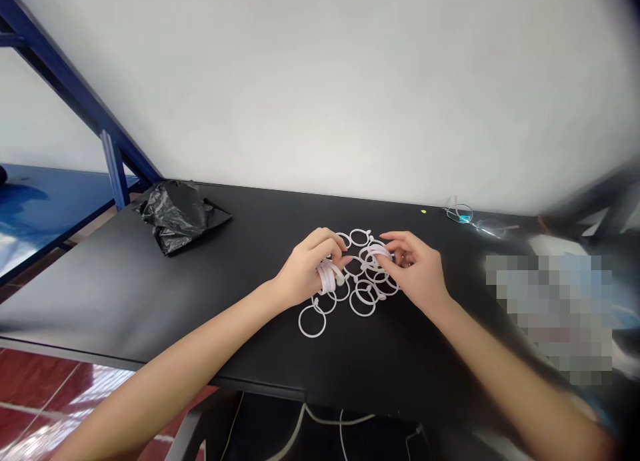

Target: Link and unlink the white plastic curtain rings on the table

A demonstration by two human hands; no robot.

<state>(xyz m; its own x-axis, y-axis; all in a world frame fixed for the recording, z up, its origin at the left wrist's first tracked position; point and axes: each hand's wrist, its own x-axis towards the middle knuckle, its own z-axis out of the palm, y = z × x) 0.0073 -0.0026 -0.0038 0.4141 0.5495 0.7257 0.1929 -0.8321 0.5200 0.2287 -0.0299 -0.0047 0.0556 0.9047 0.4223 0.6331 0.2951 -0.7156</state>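
Several thin white plastic rings [312, 321], each with a small knob, lie loosely overlapping on the black table [240, 247]. They look like shower curtain rings. A bunch of white rings [327, 276] is gathered in my left hand [307, 267], its fingers curled around them at the left side of the pile. At the pile's right side, my right hand [417, 267] pinches white rings [379, 250] between thumb and fingers. How many it grips is unclear, as the rings overlap there. The two hands are a short way apart.
A crumpled black plastic bag [177, 214] lies at the table's back left. Eyeglasses [460, 214] rest by the wall at the back right, near a small yellow-green bit [423, 211]. A blurred package [555, 314] lies at the right. Blue metal framing [75, 81] stands left.
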